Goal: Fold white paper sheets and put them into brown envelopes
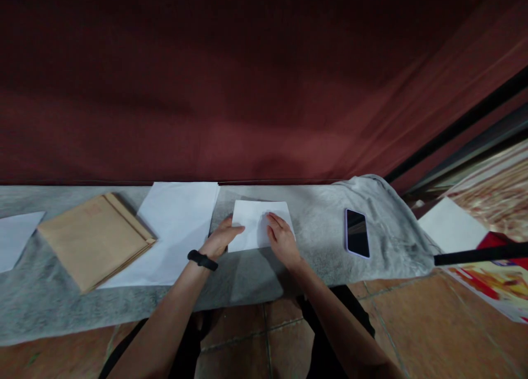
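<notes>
Both forearms reach forward from the bottom of the view and converge on a small white paper (256,214) lying flat on the grey-covered tabletop (322,225).

The left hand (220,239), with a black band (202,259) at the wrist, is angled inward. It lies loose against the paper's left edge with the thumb pointing across the near corner and the fingers stretched along that edge. It is not closed around anything.

The right hand (282,239) lies palm down on the paper's right half, wrist low and fingers spread and pointing away from the body. It presses on the sheet rather than gripping it. The paper sits between and under the two hands, with its far edge showing beyond the fingertips.

Just left of the left hand lies a stack of white sheets (177,230). Further left a pile of brown envelopes (94,239) overlaps it, and past that is another white sheet (16,236). Well to the right of the right hand a phone (357,233) lies face up with its screen dark. A dark red curtain (247,93) hangs beyond the hands.
</notes>
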Tool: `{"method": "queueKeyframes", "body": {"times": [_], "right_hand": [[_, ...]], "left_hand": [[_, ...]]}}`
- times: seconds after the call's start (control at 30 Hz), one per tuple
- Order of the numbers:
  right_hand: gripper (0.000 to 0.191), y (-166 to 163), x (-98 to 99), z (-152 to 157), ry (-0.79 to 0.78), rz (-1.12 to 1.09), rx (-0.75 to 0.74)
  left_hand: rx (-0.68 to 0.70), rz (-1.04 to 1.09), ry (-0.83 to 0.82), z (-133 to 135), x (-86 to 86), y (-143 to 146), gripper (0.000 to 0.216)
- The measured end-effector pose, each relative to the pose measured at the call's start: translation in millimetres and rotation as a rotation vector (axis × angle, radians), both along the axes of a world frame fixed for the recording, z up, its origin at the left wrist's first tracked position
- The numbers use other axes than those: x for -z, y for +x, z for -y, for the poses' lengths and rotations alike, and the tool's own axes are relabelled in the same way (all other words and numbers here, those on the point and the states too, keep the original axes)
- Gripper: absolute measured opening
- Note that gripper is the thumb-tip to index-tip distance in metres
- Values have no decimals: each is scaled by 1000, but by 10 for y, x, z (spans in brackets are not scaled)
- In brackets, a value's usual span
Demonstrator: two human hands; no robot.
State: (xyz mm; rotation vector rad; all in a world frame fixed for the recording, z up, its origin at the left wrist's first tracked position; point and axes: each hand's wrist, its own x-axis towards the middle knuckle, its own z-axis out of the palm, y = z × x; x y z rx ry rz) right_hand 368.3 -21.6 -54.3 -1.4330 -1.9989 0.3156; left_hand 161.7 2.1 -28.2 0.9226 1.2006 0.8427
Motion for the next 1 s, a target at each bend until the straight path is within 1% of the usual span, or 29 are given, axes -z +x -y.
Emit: {"method": "queueKeyframes", "body": {"times": [0.1, 0.2, 0.33, 0.43, 0.53, 0.6, 0.67, 0.7, 0.73, 0.77, 0.8, 0.83, 0.87, 0.9, 0.93, 1.0], "right_hand": [[42, -36, 37, 1, -5, 47, 21], [43, -72, 49, -4, 5, 37, 18], [43, -115, 54, -22, 12, 17, 16], [44, -139, 68, -18, 3, 98, 7], [46, -161, 92, 0, -16, 215, -7], [48, -178, 110, 10, -24, 261, -5], [49, -196, 126, 14, -29, 280, 5], [49, -203, 132, 15, -31, 284, 10], [50, -208, 135, 15, -34, 289, 13], [50, -209, 135, 16, -37, 295, 14], [51, -208, 133, 19, -42, 304, 8], [53, -203, 127, 24, -47, 318, -3], [54, -196, 118, 31, -52, 337, -18], [56, -189, 108, 38, -56, 360, -30], [58, -181, 98, 46, -61, 383, -39], [58, -169, 82, 58, -71, 427, -40]], "left_hand": [[36, -68, 28, -7, 32, -2, 33], [31, -137, 43, 2, 49, -23, 26], [54, -188, 20, -8, 73, -73, 25], [89, -236, 26, -43, 88, -95, 24], [117, -295, 114, -64, 45, -94, 27], [65, -432, 168, -40, -28, -71, 36], [-74, -679, 216, 21, -108, -7, 45], [-153, -808, 269, 61, -136, 46, 50], [-201, -904, 355, 104, -149, 111, 53], [-201, -957, 473, 146, -143, 188, 55], [-152, -974, 593, 185, -116, 270, 55], [-74, -967, 693, 218, -70, 354, 55], [18, -955, 757, 244, -9, 434, 55], [90, -957, 777, 263, 61, 505, 57], [130, -972, 771, 276, 134, 564, 59], [162, -1049, 753, 286, 266, 633, 62]]}}
